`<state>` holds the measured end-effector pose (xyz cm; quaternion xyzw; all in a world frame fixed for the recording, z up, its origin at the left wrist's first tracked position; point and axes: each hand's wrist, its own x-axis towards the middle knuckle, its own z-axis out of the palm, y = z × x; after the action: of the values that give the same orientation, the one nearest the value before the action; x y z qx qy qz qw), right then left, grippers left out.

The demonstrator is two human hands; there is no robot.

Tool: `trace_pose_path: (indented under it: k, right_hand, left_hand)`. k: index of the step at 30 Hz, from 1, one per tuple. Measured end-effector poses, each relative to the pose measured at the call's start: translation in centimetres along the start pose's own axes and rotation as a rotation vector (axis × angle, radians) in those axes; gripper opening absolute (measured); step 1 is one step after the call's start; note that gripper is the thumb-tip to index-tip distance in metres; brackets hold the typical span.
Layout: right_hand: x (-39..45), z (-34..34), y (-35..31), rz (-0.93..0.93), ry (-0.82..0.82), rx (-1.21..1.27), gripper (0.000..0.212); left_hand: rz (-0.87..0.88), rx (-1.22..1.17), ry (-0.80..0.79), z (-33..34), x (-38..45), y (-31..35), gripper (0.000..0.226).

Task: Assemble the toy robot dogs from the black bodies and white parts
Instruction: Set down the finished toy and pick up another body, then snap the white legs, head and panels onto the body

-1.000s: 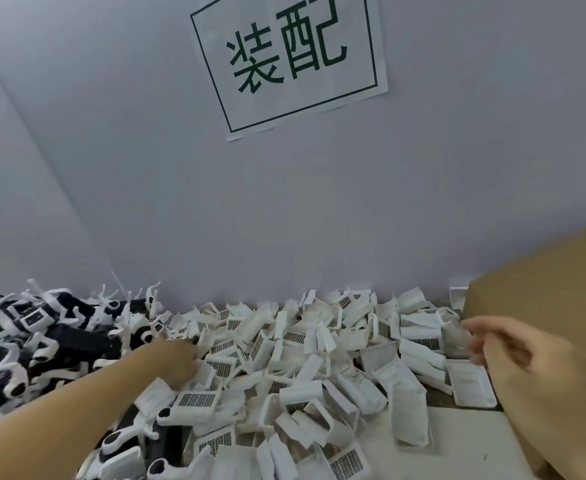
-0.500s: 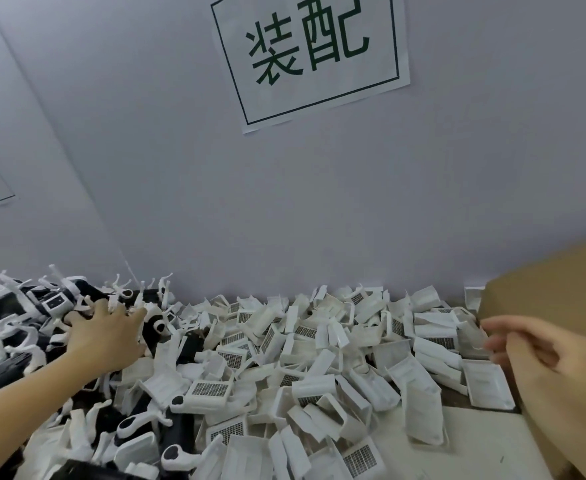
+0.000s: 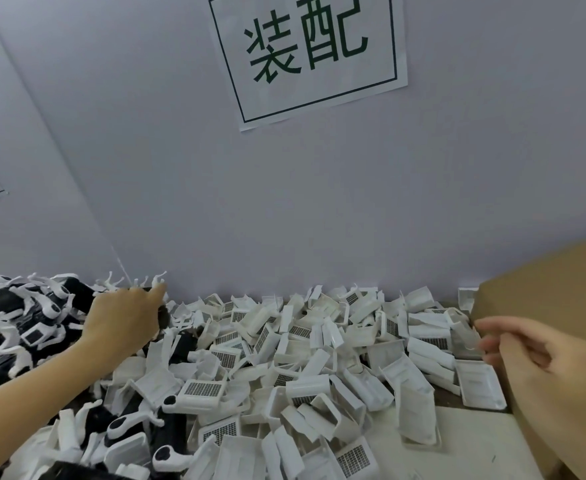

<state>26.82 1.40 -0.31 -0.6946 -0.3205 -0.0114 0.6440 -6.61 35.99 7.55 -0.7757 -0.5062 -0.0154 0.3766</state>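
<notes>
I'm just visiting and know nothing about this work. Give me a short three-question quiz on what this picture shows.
1. True or false: the left hand is reaching into the pile of black bodies.
2. What lies heaped in the middle of the table? A) white parts B) metal screws C) red blocks
3. Fill in: beside the right hand stands a brown cardboard ____.

Key: 1 true; 2 A; 3 box.

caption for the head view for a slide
Left hand grips a black body beside a heap of white parts; right hand hovers nearby.
</notes>
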Motion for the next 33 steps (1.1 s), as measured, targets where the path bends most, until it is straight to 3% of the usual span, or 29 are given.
trace_pose_path:
  k: [2,6,8,12,16,19,21,25,31,33]
  right_hand:
    - [0.0,0.0,-0.1,-0.012,0.006,-0.012,0.048]
    - [-0.1,0.0,-0.5,-0.039,0.020,-0.007,0.039]
    - [-0.2,0.1,-0.6,-0.058,0.020,-0.030,0.038]
    - [-0.6,0.9,-0.9,-0.136,-0.011,-0.120,0.037]
    - [-0.9,1.6,-0.8,-0.157,-0.069,-0.126,0.040]
    - [-1.0,2.1,-0.5,-0.068,-0.171,-0.078,0.036]
    - [-0.9,2.4,-0.4,0.098,-0.224,0.075,0.028]
    - [-0.7,2.4,-0.2,0.394,-0.250,0.376,0.046]
    - [-0.6,1.5,0.3,0.411,-0.257,0.555,0.042]
    - [-0.8,1.8,0.5,0.371,-0.200,0.535,0.052]
  left_hand:
    - [0.026,0.040,0.062,-1.8,0.1,0.4,0.034]
    - [-0.063,0.053,0.104,-5.9,0.7,1.4,0.012]
    - [-0.088,-0.032,0.206,-8.0,0.4,2.5,0.025]
    - [-0.056,-0.323,0.385,-13.0,-0.9,6.6,0.039]
    - [-0.070,-0.652,0.436,-17.7,-2.9,13.2,0.040]
    - [-0.066,-0.878,0.429,-19.4,-4.9,18.7,0.032]
    - [-0.046,-1.063,0.420,-19.7,-7.0,22.2,0.026]
    - [0.125,-1.381,0.461,-18.7,-11.1,27.9,0.023]
    - [0.480,-1.606,0.401,-17.4,-11.5,29.3,0.030]
    - [0.528,-1.775,0.324,-17.1,-11.6,29.5,0.028]
